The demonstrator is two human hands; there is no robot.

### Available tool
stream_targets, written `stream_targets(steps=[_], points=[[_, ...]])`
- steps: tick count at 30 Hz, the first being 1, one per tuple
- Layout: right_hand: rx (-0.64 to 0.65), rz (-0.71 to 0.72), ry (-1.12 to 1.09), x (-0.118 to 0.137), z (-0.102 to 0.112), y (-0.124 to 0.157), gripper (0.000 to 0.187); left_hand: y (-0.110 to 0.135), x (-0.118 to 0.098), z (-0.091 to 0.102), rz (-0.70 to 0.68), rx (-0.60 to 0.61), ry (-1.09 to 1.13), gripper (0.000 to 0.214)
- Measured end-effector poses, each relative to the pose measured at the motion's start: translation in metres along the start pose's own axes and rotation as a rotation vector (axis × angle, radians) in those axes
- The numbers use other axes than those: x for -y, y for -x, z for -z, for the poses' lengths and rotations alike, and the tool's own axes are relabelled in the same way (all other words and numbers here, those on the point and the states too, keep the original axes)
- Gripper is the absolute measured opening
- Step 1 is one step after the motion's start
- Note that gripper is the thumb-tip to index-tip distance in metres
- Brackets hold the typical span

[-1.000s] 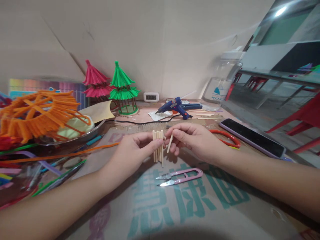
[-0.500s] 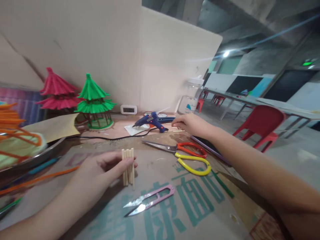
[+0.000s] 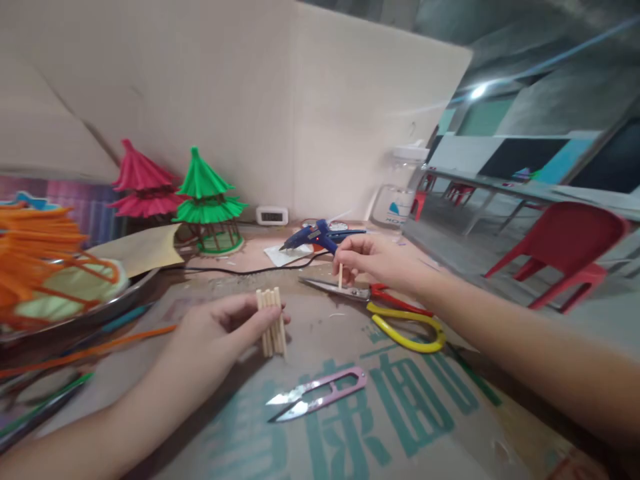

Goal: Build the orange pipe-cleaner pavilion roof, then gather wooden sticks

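Note:
Several short wooden sticks (image 3: 271, 323) stand side by side between the thumb and fingers of my left hand (image 3: 227, 333), just above the cardboard. My right hand (image 3: 370, 259) pinches a single short wooden stick (image 3: 341, 276), which points down over the blades of the scissors (image 3: 350, 291) with red and yellow handles. Behind that hand, partly covered by it, a blue glue gun (image 3: 313, 235) lies with its nozzle over a white pad. Pink thread snips (image 3: 325, 395) rest on the printed cardboard (image 3: 280, 447) in front of both hands.
Green (image 3: 213, 200) and pink (image 3: 145, 180) pipe-cleaner pavilions stand at the back left. An orange one (image 3: 45, 260) sits in a metal tray. A black cord (image 3: 240, 271) crosses behind my left hand. A clear jar (image 3: 395, 193) and small white clock (image 3: 272, 215) stand behind.
My right hand has come back from the far side of the table with one wooden stick in its fingers. My left hand still holds its row of sticks. The view has shifted left.

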State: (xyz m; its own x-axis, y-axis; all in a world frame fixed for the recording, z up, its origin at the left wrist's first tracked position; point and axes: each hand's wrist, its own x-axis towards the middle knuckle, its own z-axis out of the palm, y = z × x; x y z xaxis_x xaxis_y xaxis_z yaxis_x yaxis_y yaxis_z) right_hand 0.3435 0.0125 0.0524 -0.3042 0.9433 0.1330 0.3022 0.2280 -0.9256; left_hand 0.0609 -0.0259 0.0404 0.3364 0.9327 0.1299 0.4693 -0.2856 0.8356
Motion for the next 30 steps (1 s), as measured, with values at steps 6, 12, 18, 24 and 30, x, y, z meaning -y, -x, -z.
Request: stream_targets(steps=[6,12,18,24,30], points=[[0.066,-0.068,-0.034,0.01,-0.069,0.026,0.005,0.007,-0.005,-0.004,-0.076,-0.028,-0.021,0.039],[0.105,-0.184,0.179,0.016,-0.079,0.029,0.015,0.008,-0.003,-0.008,-0.134,0.091,0.001,0.031],[0.082,0.008,0.315,0.012,-0.088,0.031,0.016,0.006,0.0,-0.008,-0.214,0.054,-0.001,0.027],[0.123,0.085,0.443,0.009,-0.093,0.032,0.021,0.003,0.005,-0.008,-0.155,0.127,0.014,0.028],[0.158,0.082,0.479,0.017,-0.086,0.031,0.022,0.002,0.002,-0.006,0.011,0.135,0.081,0.033]])
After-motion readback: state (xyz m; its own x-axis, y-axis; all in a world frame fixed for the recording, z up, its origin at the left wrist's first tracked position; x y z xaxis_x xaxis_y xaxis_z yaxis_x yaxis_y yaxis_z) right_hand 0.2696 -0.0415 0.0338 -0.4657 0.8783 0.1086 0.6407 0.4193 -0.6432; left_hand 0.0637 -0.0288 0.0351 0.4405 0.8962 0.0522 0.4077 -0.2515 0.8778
